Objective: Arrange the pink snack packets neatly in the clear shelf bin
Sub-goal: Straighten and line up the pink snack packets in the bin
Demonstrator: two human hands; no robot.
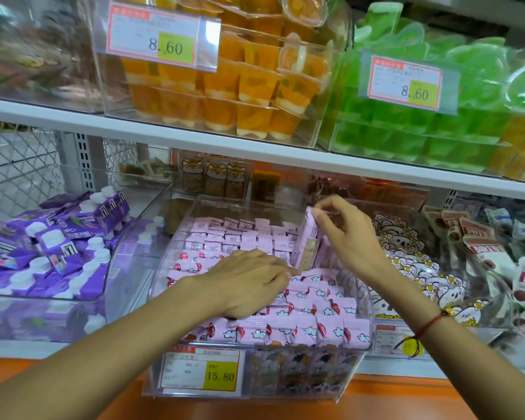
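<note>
A clear shelf bin (355, 356) in the middle of the lower shelf is full of pink snack packets (303, 325) with cloud prints. The packets lie in rows, back to front. My left hand (249, 281) rests palm down on the packets in the middle of the bin, fingers together and pointing right. My right hand (343, 234) pinches one pink packet (308, 241) by its top edge and holds it upright at the bin's right side. My left fingertips touch the foot of that upright packet.
Purple pouches with white caps (52, 253) fill the bin to the left. Flower-print packets (412, 268) fill the bin to the right. A white shelf board (255, 147) overhangs close above, carrying orange jelly cups (225, 86) and green jelly cups (437, 116). A yellow price tag (200, 372) fronts the bin.
</note>
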